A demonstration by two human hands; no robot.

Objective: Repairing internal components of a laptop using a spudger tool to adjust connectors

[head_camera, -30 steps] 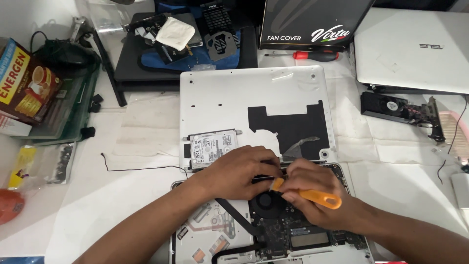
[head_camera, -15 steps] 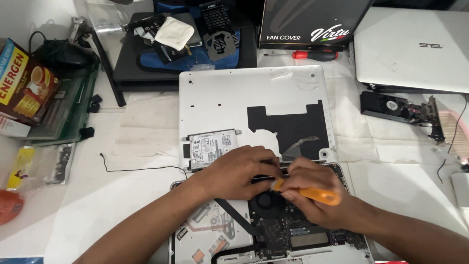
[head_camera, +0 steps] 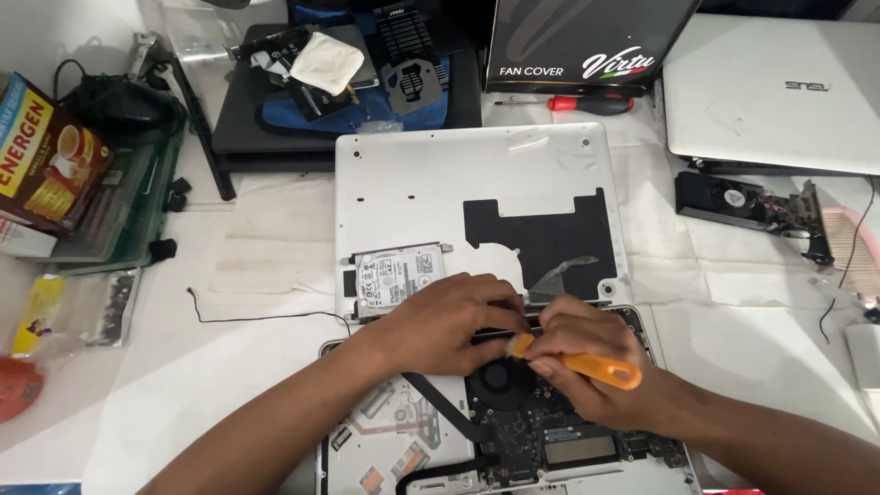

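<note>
An opened laptop base (head_camera: pixel 394 431) lies in front of me with its circuit board and round black fan (head_camera: pixel 500 378) exposed. My right hand (head_camera: pixel 587 362) grips an orange pry tool (head_camera: pixel 587 365), its tip at the top edge of the base above the fan. My left hand (head_camera: pixel 440 321) presses down on that same top edge, fingers next to the tool's tip. The removed white bottom cover (head_camera: pixel 412 183) rests just beyond, with a silver hard drive (head_camera: pixel 399 278) lying on it by my left hand.
A closed white laptop (head_camera: pixel 779 92) sits far right, a loose black fan module (head_camera: pixel 724 197) below it. A red-handled screwdriver (head_camera: pixel 591 104) and a dark box (head_camera: pixel 587 41) lie behind the cover. A black stand (head_camera: pixel 275 119) with parts and a printed carton (head_camera: pixel 46 156) stand left.
My hands stay almost still over the top edge of the base; the orange tool has shifted only slightly.
</note>
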